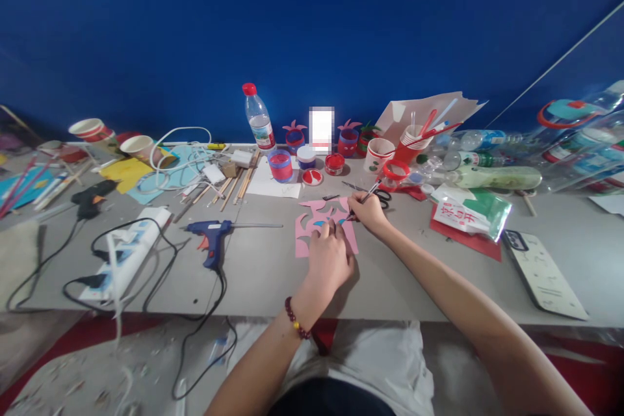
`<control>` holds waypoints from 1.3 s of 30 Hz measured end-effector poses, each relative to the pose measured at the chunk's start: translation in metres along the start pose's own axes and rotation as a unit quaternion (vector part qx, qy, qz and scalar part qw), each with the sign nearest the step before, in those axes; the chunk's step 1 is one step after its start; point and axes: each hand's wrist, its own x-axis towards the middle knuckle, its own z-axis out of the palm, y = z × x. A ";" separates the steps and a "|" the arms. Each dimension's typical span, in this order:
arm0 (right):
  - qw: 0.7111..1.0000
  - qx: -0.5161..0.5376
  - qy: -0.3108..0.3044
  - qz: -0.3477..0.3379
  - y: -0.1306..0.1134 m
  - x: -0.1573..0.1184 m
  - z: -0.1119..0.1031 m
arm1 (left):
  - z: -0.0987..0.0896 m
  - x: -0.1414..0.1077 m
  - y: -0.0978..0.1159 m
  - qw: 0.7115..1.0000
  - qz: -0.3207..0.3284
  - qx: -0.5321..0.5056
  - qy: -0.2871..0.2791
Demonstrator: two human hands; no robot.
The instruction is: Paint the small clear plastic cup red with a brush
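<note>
A pink sheet of paper [302,247] with several curved, leaf-shaped holes lies flat on the grey table. My left hand [329,257] presses its bent fingers down on this sheet and holds it in place. Small blue pieces [319,223] show by the fingertips, partly covered. My right hand [369,212] is closed around a thin, dark pen [374,187], whose lower end meets the sheet's right side. Black-handled scissors [384,197] lie just behind my right hand, partly hidden by it.
Behind the sheet stand an open jar of red paint [335,164], a painted cup [280,166] and a water bottle [258,118]. A blue glue gun [212,237] and a power strip [129,253] with cords lie left. Plastic bottles [492,177] and a phone [543,273] are right.
</note>
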 end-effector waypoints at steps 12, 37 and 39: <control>1.000 0.022 -0.017 0.006 0.001 0.000 0.001 | 0.001 0.002 -0.012 1.000 0.008 -0.012 0.009; 0.991 0.015 -0.133 -0.030 -0.001 -0.013 0.005 | -0.008 -0.005 -0.016 0.999 0.012 -0.024 -0.020; 0.991 0.011 -0.133 -0.031 -0.002 -0.013 0.004 | -0.007 -0.004 -0.016 0.999 0.014 -0.022 -0.021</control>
